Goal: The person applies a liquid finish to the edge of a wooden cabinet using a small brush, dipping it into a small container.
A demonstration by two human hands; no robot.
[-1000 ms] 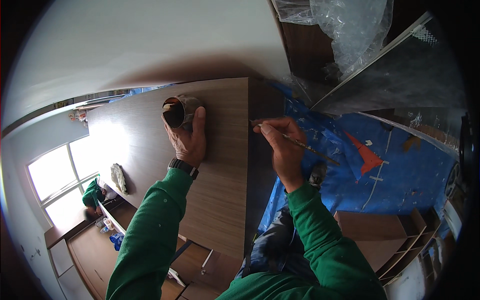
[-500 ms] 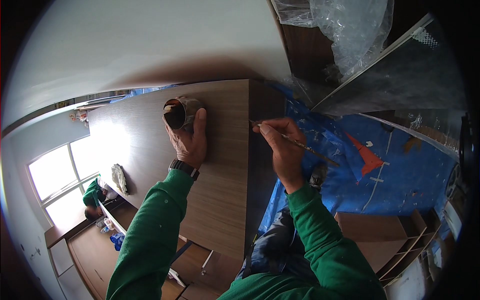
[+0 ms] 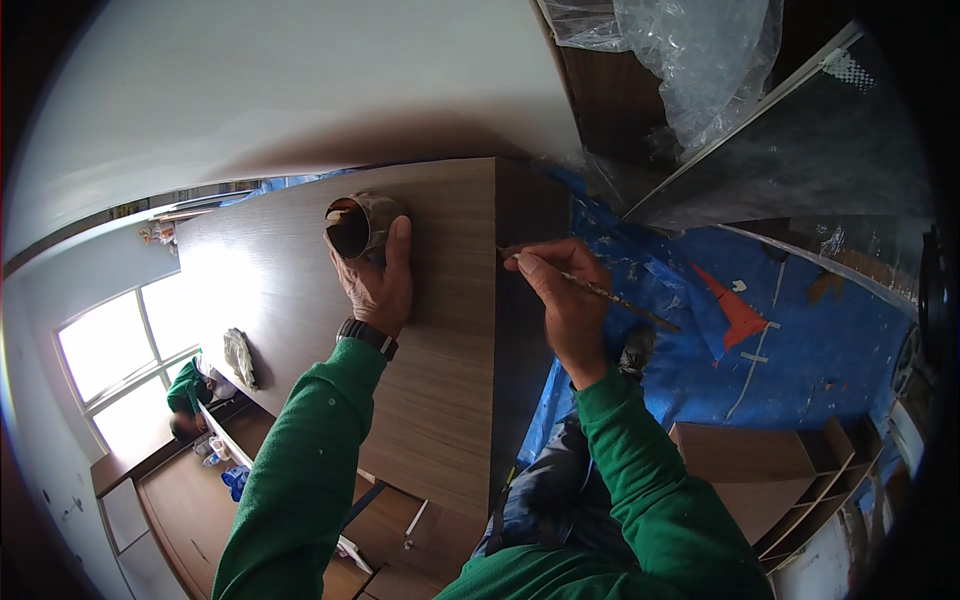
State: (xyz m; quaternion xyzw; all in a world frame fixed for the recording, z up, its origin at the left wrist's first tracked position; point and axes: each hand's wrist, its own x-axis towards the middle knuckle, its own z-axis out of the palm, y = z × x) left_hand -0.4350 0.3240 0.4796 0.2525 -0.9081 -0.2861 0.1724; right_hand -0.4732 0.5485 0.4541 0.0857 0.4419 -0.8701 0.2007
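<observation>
My left hand (image 3: 372,285) is closed around a smeared, open-topped can (image 3: 382,222), resting on the top of a wood-grain cabinet (image 3: 450,330). The can tilts so that its dark inside and a pale lump near the rim show. Pinched in my right hand (image 3: 572,300) is a thin, paint-spotted brush (image 3: 625,303). Its tip meets the cabinet's long right edge, though the bristles are too small to make out. The brush's handle slants down to the right, over the floor.
Blue sheeting (image 3: 680,370) covers the floor at right, with an orange-red piece (image 3: 735,318) on it. A crumpled cloth (image 3: 239,358) lies on the cabinet's left side. Another person (image 3: 186,395) in green bends near the window. Clear plastic (image 3: 690,60) hangs at upper right.
My right hand and the brush tip have shifted very slightly nearer along the cabinet's edge. The left hand keeps its hold on the can, almost still.
</observation>
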